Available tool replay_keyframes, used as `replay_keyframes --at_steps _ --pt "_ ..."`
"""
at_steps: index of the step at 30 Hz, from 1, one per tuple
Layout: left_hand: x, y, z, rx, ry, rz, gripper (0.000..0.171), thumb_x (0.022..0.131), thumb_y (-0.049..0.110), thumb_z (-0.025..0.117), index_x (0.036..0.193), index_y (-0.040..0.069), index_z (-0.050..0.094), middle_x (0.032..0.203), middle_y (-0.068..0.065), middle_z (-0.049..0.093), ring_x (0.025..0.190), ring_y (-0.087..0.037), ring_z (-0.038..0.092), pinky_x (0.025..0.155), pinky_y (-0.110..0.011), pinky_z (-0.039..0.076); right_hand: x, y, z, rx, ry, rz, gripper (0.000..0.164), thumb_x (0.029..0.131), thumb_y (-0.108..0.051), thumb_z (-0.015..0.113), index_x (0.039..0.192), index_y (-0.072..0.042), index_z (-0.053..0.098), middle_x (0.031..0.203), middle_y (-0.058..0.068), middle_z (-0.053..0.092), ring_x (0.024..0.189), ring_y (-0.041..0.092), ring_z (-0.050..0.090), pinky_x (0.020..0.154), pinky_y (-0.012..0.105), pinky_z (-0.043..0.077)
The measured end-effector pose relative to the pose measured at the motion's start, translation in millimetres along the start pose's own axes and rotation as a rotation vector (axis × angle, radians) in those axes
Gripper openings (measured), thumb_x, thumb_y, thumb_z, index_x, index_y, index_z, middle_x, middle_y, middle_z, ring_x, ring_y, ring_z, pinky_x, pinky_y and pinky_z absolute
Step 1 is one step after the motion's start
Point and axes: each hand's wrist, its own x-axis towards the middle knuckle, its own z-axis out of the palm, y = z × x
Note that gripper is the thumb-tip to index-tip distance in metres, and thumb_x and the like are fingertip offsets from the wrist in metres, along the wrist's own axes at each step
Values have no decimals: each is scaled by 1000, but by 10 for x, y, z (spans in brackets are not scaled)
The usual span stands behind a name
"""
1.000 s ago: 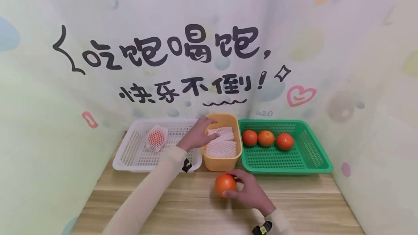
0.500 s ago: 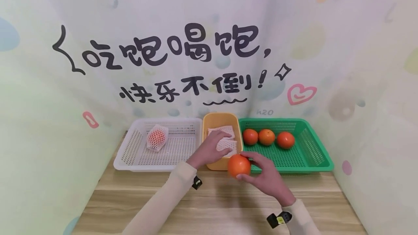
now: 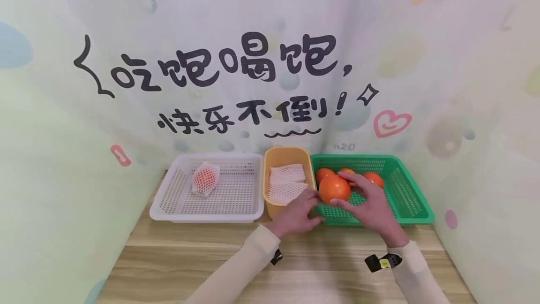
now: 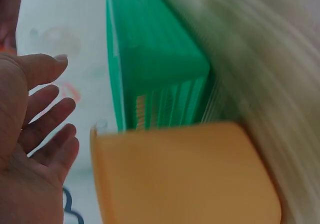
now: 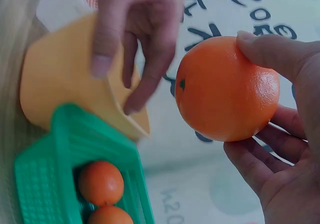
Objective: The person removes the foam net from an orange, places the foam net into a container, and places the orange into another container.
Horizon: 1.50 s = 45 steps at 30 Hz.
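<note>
My right hand [image 3: 373,205] holds a shiny orange [image 3: 334,190] between thumb and fingers, above the left front of the green basket [image 3: 415,201]. Seen from the right wrist, the orange [image 5: 225,92] shows a small green stem spot. In the basket behind it are three more oranges, one of them marked here [image 3: 374,179], partly covered by the hand and fruit. My left hand [image 3: 297,215], fingers loosely bent and holding nothing, is at the front right of the yellow bin [image 3: 276,210]. White foam nets [image 3: 287,191] lie inside that bin.
A white basket [image 3: 240,215] stands to the left with one fruit in a foam net [image 3: 206,178]. All three containers line the back of the wooden table [image 3: 190,257], against a printed wall curtain [image 3: 261,8].
My right hand has lifted the orange from the table, carrying it up and right over the green basket. My left hand has moved from over the yellow bin to its front right.
</note>
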Motion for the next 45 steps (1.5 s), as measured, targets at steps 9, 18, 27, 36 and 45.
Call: replay_keyframes --at_steps 9,18,27,36,45 --pt "107 140 338 247 -64 71 37 99 27 69 135 17 65 135 5 64 128 -10 55 110 -17 45 156 282 -288 -87 -36 163 66 84 -38 85 141 -13 60 136 13 63 116 33 64 91 33 62" --pt "124 107 487 330 -42 72 30 98 21 70 128 21 72 122 8 71 117 -9 63 107 -20 48 264 605 -535 -118 -81 274 72 87 -50 78 144 -12 56 142 17 57 122 39 60 99 60 54" --pt "108 109 507 245 -14 49 28 98 14 68 125 18 74 120 7 73 118 -9 65 107 -21 48 339 979 -701 -193 -170 312 74 90 -48 77 143 -2 54 139 25 57 117 45 62 94 58 57" --pt "120 120 513 186 -40 -11 29 99 13 67 125 21 74 124 8 73 122 -9 63 107 -21 49 377 1301 -829 -293 -291 379 74 90 -44 77 138 9 56 130 32 62 108 41 63 81 42 56" --pt "118 147 472 166 -52 -35 29 99 12 66 124 22 74 125 8 72 125 -9 62 109 -21 48 326 1607 -820 -360 -423 440 60 84 -29 80 121 14 63 110 28 68 90 31 61 72 38 54"
